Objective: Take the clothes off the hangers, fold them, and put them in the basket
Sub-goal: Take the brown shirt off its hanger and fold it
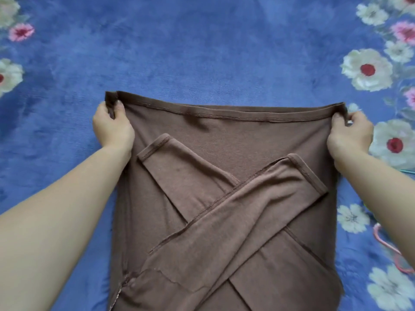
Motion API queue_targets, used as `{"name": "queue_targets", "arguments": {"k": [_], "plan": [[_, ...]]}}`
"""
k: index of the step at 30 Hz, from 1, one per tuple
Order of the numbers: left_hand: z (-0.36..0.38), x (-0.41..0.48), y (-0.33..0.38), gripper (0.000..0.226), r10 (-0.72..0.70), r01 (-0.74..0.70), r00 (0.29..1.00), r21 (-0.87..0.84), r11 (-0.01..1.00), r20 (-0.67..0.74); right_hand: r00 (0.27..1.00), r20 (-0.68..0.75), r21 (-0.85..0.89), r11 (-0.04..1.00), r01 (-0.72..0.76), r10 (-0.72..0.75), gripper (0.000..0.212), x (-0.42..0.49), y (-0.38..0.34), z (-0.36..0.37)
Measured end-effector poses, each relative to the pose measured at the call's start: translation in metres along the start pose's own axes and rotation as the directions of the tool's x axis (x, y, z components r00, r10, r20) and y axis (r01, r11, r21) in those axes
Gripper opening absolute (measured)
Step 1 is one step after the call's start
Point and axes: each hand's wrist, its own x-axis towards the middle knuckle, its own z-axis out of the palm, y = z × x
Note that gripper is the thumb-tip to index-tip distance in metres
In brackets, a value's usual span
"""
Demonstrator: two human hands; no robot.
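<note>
Where the brown shirt (224,142) lies nearest the person, it runs out of the bottom of the view, spread flat on a blue flowered blanket (202,52). Its 2 sleeves are folded in over the body and cross in an X. The right-pointing sleeve (247,209) lies on top, its cuff near the shirt's right side. The left-pointing sleeve (186,173) passes under it, its cuff aimed at the far left corner of the shirt.

Off the shirt's right side, part of a pink hanger (379,240) rests on the blanket, the rest of it cut off by the right edge of the view.

Bare forearms reach forward along both sides of the shirt. Farther out, the 2 hands sit at the shirt's far corners. The left hand (112,126) pinches the far left corner between thumb and curled fingers, the fabric bunched over its fingertips. The right hand (350,133) pinches the far right corner the same way. Between them the stitched hem (224,113) is drawn in a nearly straight line.

Beyond the hem only the blanket shows, with white and pink flowers along its left and right edges.
</note>
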Motion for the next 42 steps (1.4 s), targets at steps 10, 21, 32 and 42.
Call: {"name": "queue_targets", "arguments": {"k": [10, 21, 32, 42], "plan": [[-0.030, -0.044, -0.015, 0.055, 0.105, -0.119, 0.991, 0.165, 0.979, 0.088, 0.940, 0.123, -0.319, 0.884, 0.341, -0.318, 0.049, -0.049, 0.013, -0.009], [-0.156, -0.262, -0.099, 0.054, 0.010, -0.074, 0.977, 0.292, 0.953, 0.213, 0.916, 0.297, -0.313, 0.879, 0.360, -0.270, 0.047, -0.257, 0.106, -0.090], [-0.249, -0.380, -0.140, 0.048, -0.784, 0.784, 0.617, 0.035, 0.620, 0.075, 0.707, 0.222, -0.143, 0.740, -0.657, 0.671, 0.059, -0.386, 0.186, -0.158], [-0.249, -0.341, -0.112, 0.014, -0.863, 0.867, 0.442, -0.364, 0.341, 0.245, 0.483, 0.455, 0.298, 0.383, -0.874, 0.748, 0.010, -0.348, 0.153, -0.169]]}}
